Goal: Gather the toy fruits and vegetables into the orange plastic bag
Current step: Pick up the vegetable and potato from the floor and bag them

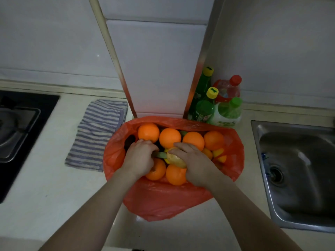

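Note:
The orange plastic bag [163, 201] lies open on the counter, filled with several toy oranges [170, 138] and smaller yellow and dark pieces. Both my hands are inside its mouth. My left hand [139, 158] curls its fingers round a green toy piece [161, 155] in the middle of the pile. My right hand [194, 160] grips a yellow-brown toy fruit [175, 158] beside that green piece. The lower part of the pile is hidden by my hands.
A striped cloth [97, 131] lies left of the bag, with a black stove [20, 127] beyond it. Several bottles [215, 107] stand behind the bag at the wall. A steel sink [297, 169] is on the right. A white tiled column rises behind the bag.

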`<action>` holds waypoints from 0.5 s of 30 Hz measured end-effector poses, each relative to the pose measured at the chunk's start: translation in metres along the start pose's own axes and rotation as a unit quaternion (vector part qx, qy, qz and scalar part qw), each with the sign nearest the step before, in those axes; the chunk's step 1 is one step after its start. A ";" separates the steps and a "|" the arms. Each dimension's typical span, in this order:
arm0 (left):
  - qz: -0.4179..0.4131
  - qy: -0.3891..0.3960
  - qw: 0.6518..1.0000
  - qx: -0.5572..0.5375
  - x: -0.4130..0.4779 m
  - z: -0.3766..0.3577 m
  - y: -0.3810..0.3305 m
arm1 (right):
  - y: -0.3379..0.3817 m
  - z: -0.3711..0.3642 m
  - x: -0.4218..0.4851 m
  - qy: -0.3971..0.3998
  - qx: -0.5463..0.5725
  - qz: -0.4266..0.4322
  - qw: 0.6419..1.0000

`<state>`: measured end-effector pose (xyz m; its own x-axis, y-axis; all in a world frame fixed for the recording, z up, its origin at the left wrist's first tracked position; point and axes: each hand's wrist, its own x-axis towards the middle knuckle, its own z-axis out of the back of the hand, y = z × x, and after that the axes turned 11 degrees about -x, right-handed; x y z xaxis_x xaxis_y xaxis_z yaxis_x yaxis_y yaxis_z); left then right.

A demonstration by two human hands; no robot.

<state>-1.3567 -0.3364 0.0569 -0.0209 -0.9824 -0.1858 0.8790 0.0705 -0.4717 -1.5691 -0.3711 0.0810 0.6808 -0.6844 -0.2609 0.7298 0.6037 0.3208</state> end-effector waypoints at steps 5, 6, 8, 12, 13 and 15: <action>0.005 -0.001 1.000 -0.018 -0.006 0.009 -0.004 | 0.001 0.003 -0.003 0.002 -0.009 0.003 1.000; 0.004 -0.003 1.000 -0.024 -0.008 0.011 -0.005 | 0.003 0.004 -0.005 0.002 -0.010 0.003 1.000; 0.001 -0.011 0.999 -0.034 -0.013 0.016 -0.008 | 0.005 0.006 -0.007 0.005 -0.015 0.000 1.000; -0.027 -0.029 0.998 -0.052 -0.023 0.024 -0.010 | 0.019 0.011 -0.014 0.003 -0.032 -0.035 0.999; -0.036 -0.030 0.997 -0.055 -0.025 0.026 -0.010 | 0.024 0.013 -0.017 0.000 -0.038 -0.047 0.998; -0.057 -0.029 0.996 -0.059 -0.028 0.033 -0.011 | 0.034 0.016 -0.026 -0.012 -0.054 -0.071 0.996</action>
<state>-1.3500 -0.3150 0.0953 -0.0877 -0.9932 -0.0769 0.8106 -0.0263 -0.5850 -1.5629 -0.3399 0.1130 0.5694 -0.7752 -0.2736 0.8220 0.5395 0.1822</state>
